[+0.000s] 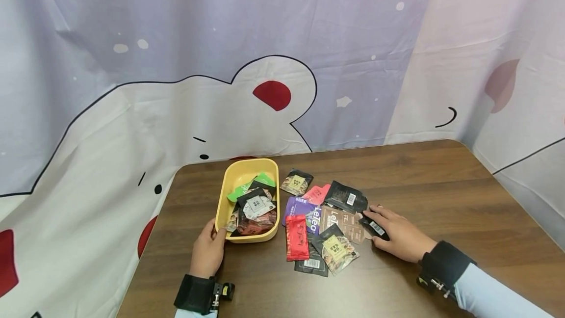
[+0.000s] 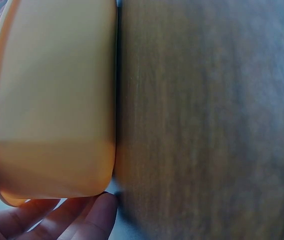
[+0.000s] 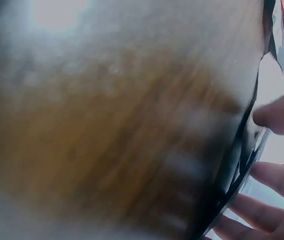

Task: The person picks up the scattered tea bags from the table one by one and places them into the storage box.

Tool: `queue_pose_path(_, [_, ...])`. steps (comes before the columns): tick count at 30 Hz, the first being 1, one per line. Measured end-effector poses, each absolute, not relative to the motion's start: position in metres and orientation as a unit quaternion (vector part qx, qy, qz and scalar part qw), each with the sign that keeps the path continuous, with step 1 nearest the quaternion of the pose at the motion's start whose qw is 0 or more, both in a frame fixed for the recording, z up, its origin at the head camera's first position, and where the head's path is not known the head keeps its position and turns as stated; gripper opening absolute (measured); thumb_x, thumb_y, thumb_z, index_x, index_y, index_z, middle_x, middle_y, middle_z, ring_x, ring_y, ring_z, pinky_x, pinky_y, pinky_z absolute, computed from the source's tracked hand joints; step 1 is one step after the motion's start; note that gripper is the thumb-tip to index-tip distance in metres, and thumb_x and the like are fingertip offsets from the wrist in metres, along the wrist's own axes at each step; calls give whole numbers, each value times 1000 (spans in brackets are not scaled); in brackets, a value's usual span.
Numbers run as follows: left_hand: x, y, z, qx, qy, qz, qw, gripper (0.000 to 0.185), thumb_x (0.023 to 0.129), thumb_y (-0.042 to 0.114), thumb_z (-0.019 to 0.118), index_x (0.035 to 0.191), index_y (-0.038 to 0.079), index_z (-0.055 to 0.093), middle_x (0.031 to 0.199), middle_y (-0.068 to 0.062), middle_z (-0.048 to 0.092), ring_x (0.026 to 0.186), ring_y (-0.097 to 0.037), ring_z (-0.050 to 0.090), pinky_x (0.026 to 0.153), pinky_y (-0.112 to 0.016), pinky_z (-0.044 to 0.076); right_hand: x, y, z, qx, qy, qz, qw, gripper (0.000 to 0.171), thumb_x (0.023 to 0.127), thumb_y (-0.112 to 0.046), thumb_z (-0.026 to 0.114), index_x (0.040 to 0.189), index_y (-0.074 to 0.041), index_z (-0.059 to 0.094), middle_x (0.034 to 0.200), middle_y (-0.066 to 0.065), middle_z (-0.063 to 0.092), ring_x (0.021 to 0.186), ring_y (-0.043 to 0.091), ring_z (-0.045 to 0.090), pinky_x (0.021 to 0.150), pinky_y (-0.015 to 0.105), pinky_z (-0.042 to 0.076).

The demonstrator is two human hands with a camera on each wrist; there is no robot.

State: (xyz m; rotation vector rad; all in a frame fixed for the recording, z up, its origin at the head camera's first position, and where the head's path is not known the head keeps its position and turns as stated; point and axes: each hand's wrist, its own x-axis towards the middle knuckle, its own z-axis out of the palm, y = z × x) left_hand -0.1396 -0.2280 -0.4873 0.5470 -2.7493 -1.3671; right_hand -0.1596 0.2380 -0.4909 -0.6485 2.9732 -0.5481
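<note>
At the near left corner of a yellow plastic basket, my left hand grips the wall, fingers against the outside and thumb at the rim. Inside the basket lie several sachets, among them a green sachet and a black-and-white sachet. My right hand rests spread over a small black sachet at the right edge of a loose pile. Its thumb and fingertips touch the sachets from above, thumb and fingers apart.
Right of the basket lie a red sachet, a purple sachet, a brown sachet, a black sachet with a barcode and a food-picture sachet, partly overlapping. Another sachet lies behind. A printed curtain hangs behind the wooden table.
</note>
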Motion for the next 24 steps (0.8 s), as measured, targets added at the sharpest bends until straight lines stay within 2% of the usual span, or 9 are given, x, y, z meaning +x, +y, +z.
queue_pose_path(3, [-139,-228,-487,176,-880,-440,11,51,105,25,45,152,6,43,132,-21,64,110,-27,62,93,-46,53,-160,237,-491,-208,958,-199,7,57,91,-15,64,145,-3,52,148,27,50,132,50,51,104,64,44])
queue_pose_path(7, [-139,-227,-487,175,-881,-440,11,51,105,25,45,152,6,43,131,-21,65,108,-26,62,91,-44,53,-163,236,-489,-198,954,-223,-20,49,92,-6,58,140,1,56,143,27,55,130,48,54,105,61,45])
queue_pose_path(10, [-139,-227,-486,174,-881,-440,11,50,105,25,46,152,6,43,126,-20,66,102,-25,61,85,-38,51,-166,232,-486,-185,955,-228,-37,44,95,-5,56,138,0,59,139,25,59,126,45,58,103,59,47])
queue_pose_path(14, [-139,-228,-486,174,-881,-440,10,50,105,24,46,152,6,43,126,-20,66,101,-25,61,84,-36,51,-171,221,-480,-177,952,-241,-68,40,98,-6,53,137,-4,61,134,22,65,120,40,64,98,58,51])
queue_pose_path(17, [-139,-228,-485,176,-881,-439,11,50,105,24,46,151,6,44,126,-20,66,102,-24,61,84,-36,51,-177,205,-473,-181,943,-264,-94,40,98,-6,54,138,-8,62,130,18,68,109,31,68,91,53,55])
queue_pose_path(19, [-139,-228,-486,176,-881,-438,11,49,105,24,46,151,6,44,123,-19,67,99,-24,61,82,-34,50,-181,192,-469,-190,935,-281,-102,42,99,-6,54,139,-12,61,130,15,69,92,20,69,85,46,57])
queue_pose_path(22, [-139,-229,-486,174,-883,-436,11,49,105,24,47,150,7,45,118,-17,67,93,-22,59,77,-30,48,-186,170,-463,-215,924,-300,-99,44,100,-7,53,143,-16,58,132,12,68,69,4,56,76,35,56])
queue_pose_path(24, [-139,-229,-486,172,-883,-436,11,49,105,24,47,150,7,45,114,-16,68,89,-21,58,75,-29,46,-189,153,-458,-236,917,-306,-97,45,101,-8,53,145,-18,56,132,10,68,65,3,50,76,32,55])
